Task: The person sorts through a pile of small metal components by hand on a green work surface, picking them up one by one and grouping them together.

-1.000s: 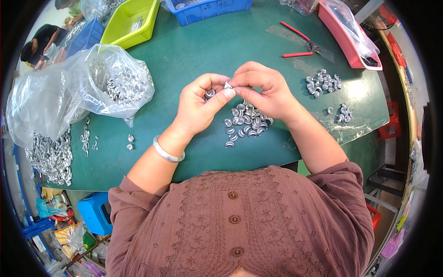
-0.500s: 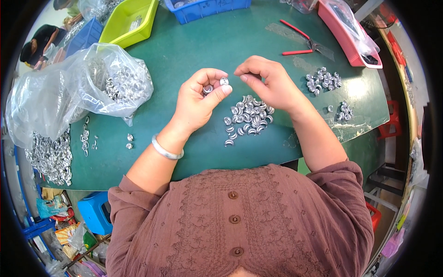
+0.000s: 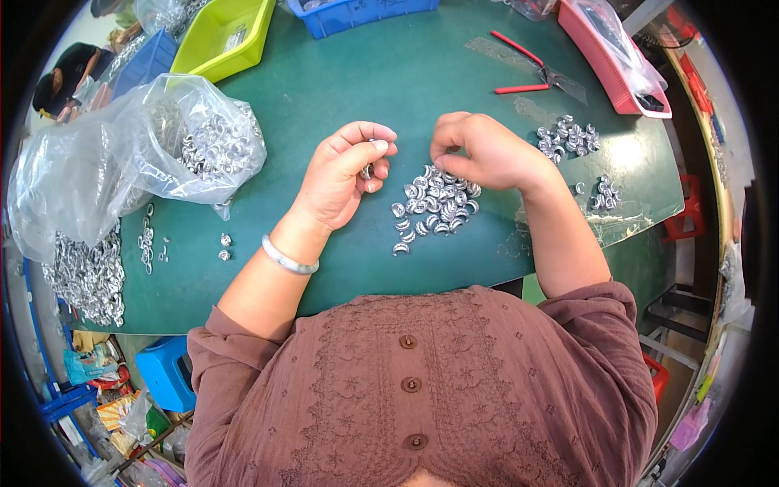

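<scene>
A loose pile of silver crescent-shaped pieces [image 3: 438, 203] lies on the green tabletop [image 3: 349, 81], just in front of the person and between the two hands. The right hand [image 3: 491, 152] is at the pile's upper edge, knuckles up, with its fingers bent down toward the thumb; the fingertips are partly hidden, so I cannot tell whether its grip has anything in it. The left hand [image 3: 342, 172] is beside the pile on its left, palm turned inward, with a small silver piece [image 3: 367, 171] grasped in the curled fingers. A pale bangle [image 3: 286, 257] circles the left wrist.

To the right of the pile sit two smaller clusters of silver pieces, an upper cluster [image 3: 580, 140] and a lower cluster [image 3: 604, 195]. Beyond them, pliers with red handles [image 3: 546, 75] lie open near a pink basket [image 3: 591, 61].

On the left, two small silver bits [image 3: 225, 240] lie one above the other, and farther out is a short line of links [image 3: 147, 239]. A clear plastic bag [image 3: 89, 170] holding more silver pieces rests above a heap of silver parts [image 3: 85, 280]. Along the far side stand a lime-green bin [image 3: 258, 49] and a blue bin [image 3: 365, 23].
</scene>
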### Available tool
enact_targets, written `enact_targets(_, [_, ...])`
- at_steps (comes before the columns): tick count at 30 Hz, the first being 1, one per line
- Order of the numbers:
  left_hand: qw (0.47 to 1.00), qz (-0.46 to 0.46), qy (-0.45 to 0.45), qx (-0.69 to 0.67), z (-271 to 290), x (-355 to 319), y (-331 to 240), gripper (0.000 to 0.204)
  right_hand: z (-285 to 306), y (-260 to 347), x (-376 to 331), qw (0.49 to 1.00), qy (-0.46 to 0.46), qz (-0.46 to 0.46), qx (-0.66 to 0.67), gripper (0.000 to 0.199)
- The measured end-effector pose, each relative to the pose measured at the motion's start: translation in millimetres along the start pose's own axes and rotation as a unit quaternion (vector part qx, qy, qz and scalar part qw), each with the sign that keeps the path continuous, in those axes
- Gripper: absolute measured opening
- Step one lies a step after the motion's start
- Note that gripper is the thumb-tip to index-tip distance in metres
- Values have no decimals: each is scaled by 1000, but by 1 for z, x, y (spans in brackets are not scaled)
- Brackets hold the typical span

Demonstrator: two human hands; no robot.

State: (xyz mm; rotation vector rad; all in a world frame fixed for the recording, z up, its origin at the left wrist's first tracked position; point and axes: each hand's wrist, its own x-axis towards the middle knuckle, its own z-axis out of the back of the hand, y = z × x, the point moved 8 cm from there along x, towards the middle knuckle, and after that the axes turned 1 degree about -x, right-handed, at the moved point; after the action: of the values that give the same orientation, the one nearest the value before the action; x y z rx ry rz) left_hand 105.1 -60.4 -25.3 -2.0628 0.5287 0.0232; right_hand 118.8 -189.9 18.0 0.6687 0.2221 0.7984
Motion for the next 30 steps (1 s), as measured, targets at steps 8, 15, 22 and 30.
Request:
enact_targets(8, [998, 17, -5, 62, 1, 0, 5, 8, -3, 3, -2, 1000, 7, 19, -10, 9])
enact_targets(15, [996, 3, -17, 89, -4, -2, 3, 14, 11, -1, -1, 997, -66, -28, 41, 8])
enact_targets(22, [990, 42, 26, 135, -14, -6, 12, 17, 18, 19, 1, 977, -151, 64, 133, 5])
enact_targets(30, [995, 82, 55, 22, -16, -8, 19, 20, 13, 26, 1, 966, -183, 76, 164, 6])
